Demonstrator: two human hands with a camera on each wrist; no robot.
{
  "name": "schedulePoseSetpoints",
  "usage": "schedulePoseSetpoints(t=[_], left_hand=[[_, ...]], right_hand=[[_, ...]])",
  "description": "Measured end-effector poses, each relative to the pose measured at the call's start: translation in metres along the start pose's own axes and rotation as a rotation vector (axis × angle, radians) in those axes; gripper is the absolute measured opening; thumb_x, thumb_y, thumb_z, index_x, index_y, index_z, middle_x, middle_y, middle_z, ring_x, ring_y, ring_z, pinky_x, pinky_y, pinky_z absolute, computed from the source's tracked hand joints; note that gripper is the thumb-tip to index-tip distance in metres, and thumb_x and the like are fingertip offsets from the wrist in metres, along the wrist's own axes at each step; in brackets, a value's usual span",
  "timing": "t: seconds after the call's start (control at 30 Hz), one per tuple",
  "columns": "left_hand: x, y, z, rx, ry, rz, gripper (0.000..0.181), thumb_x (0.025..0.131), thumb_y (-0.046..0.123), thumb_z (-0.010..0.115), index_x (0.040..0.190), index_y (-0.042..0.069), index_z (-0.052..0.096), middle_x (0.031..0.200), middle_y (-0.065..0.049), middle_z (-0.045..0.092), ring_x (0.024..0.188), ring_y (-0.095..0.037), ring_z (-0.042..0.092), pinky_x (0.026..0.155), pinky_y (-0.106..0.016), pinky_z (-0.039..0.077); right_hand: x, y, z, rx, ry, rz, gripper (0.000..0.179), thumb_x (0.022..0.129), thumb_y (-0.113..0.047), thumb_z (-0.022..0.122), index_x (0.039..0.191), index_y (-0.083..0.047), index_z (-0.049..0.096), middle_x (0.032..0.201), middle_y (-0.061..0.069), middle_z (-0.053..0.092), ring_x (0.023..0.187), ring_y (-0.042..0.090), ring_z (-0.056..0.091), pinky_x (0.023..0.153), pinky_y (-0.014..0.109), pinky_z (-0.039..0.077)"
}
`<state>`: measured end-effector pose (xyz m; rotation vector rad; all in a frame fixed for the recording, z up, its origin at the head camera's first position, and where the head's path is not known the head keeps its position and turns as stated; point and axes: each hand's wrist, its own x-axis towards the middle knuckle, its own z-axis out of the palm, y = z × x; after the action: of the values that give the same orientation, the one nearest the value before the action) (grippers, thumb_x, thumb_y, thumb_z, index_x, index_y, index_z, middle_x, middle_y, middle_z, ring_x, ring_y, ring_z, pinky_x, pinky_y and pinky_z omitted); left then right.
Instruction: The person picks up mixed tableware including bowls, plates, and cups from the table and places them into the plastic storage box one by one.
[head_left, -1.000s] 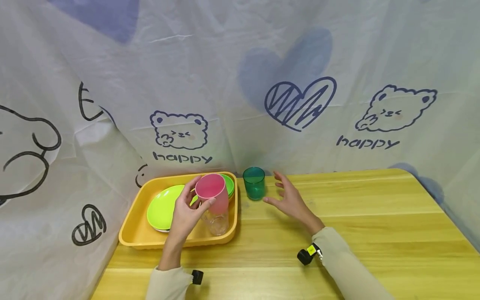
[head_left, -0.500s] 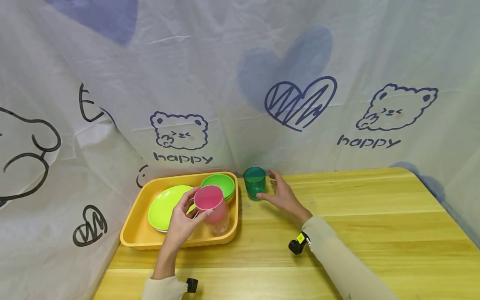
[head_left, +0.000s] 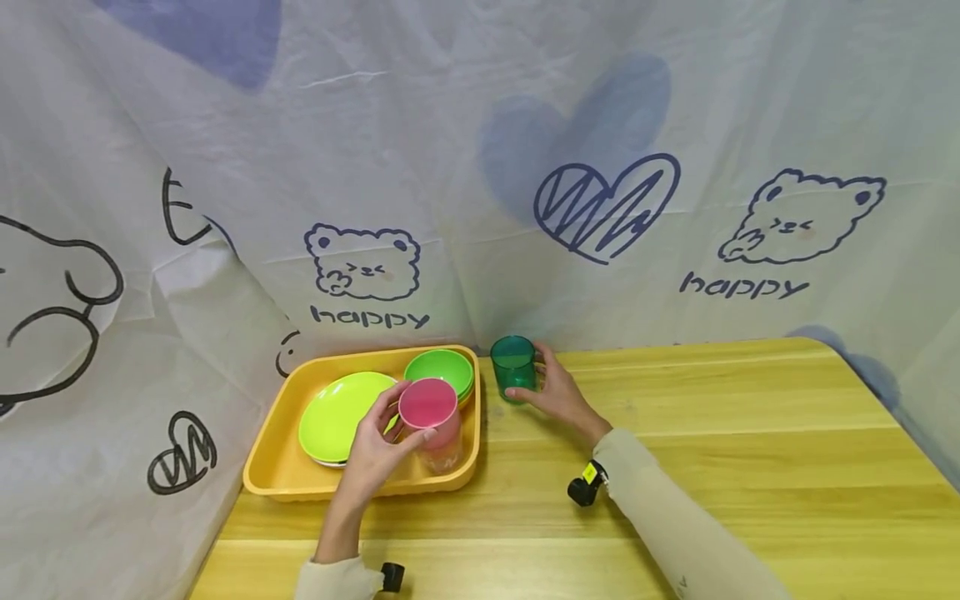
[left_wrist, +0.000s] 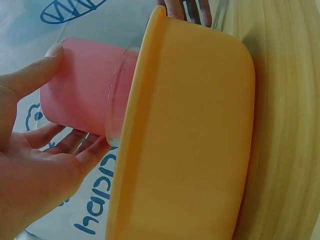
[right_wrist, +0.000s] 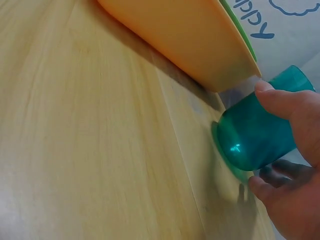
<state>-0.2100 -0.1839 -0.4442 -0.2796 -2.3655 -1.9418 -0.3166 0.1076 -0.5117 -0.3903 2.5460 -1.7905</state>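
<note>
My left hand [head_left: 378, 446] holds a pink cup [head_left: 431, 408] between thumb and fingers, over the right front part of the yellow tray [head_left: 262, 450]. The pink cup's lower part sits inside a clear cup [head_left: 442, 460] standing in the tray; in the left wrist view the clear rim [left_wrist: 114, 100] circles the pink wall. To the right of the tray, my right hand [head_left: 561, 392] grips a teal see-through cup [head_left: 513, 371], thumb on the near side and fingers behind it. The right wrist view has the teal cup [right_wrist: 260, 130] upright, its base at the tabletop.
Lime-green plates [head_left: 341, 417] lie stacked in the tray's left half. Green bowls [head_left: 438, 371] are nested in its back right corner. A printed cloth [head_left: 480, 275] hangs directly behind the wooden table [head_left: 712, 450].
The pink cup has come down into the clear cup with my left hand. My right hand has moved left and closed around the teal cup.
</note>
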Motion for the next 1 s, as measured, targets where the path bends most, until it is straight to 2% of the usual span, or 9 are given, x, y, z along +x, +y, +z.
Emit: schedulePoseSetpoints(t=[0.3, 0.47, 0.63, 0.77, 1.0], left_hand=[[-0.002, 0.003, 0.002, 0.043, -0.007, 0.013, 0.084, 0.084, -0.006, 0.081, 0.155, -0.001, 0.037, 0.155, -0.019, 0.043, 0.141, -0.037, 0.044, 0.114, -0.048, 0.039], [-0.001, 0.007, 0.003, 0.077, -0.011, 0.035, 0.085, 0.083, -0.004, 0.082, 0.155, 0.000, 0.037, 0.155, -0.019, 0.043, 0.141, -0.038, 0.044, 0.114, -0.052, 0.038], [0.003, 0.015, 0.004, 0.095, -0.008, 0.109, 0.079, 0.086, 0.001, 0.082, 0.154, 0.002, 0.040, 0.153, -0.020, 0.046, 0.141, -0.037, 0.043, 0.118, -0.051, 0.033], [0.009, 0.025, 0.006, 0.105, 0.015, 0.164, 0.076, 0.086, 0.005, 0.082, 0.152, 0.003, 0.044, 0.150, -0.015, 0.050, 0.142, -0.036, 0.044, 0.120, -0.049, 0.032], [0.015, 0.035, 0.011, 0.092, 0.010, 0.197, 0.074, 0.088, 0.007, 0.082, 0.152, 0.004, 0.045, 0.151, -0.009, 0.050, 0.141, -0.033, 0.045, 0.119, -0.053, 0.032]], right_hand=[[-0.002, -0.002, 0.001, 0.023, 0.009, 0.005, 0.083, 0.092, -0.013, 0.079, 0.157, -0.002, 0.028, 0.151, 0.031, 0.041, 0.137, 0.049, 0.046, 0.106, 0.057, 0.048], [-0.004, -0.003, -0.003, -0.013, 0.013, 0.029, 0.084, 0.094, -0.022, 0.077, 0.158, -0.004, 0.026, 0.151, 0.030, 0.043, 0.136, 0.046, 0.048, 0.108, 0.055, 0.047], [-0.011, -0.006, -0.014, -0.028, 0.021, 0.044, 0.086, 0.096, -0.026, 0.076, 0.160, -0.005, 0.023, 0.153, 0.028, 0.041, 0.136, 0.046, 0.048, 0.108, 0.056, 0.046], [-0.018, -0.011, -0.025, -0.034, 0.011, 0.027, 0.084, 0.096, -0.027, 0.075, 0.160, -0.006, 0.023, 0.153, 0.028, 0.040, 0.136, 0.046, 0.047, 0.107, 0.056, 0.047], [-0.038, -0.019, -0.049, -0.049, 0.024, 0.010, 0.084, 0.097, -0.026, 0.073, 0.160, -0.005, 0.022, 0.153, 0.031, 0.039, 0.137, 0.050, 0.045, 0.106, 0.058, 0.047]])
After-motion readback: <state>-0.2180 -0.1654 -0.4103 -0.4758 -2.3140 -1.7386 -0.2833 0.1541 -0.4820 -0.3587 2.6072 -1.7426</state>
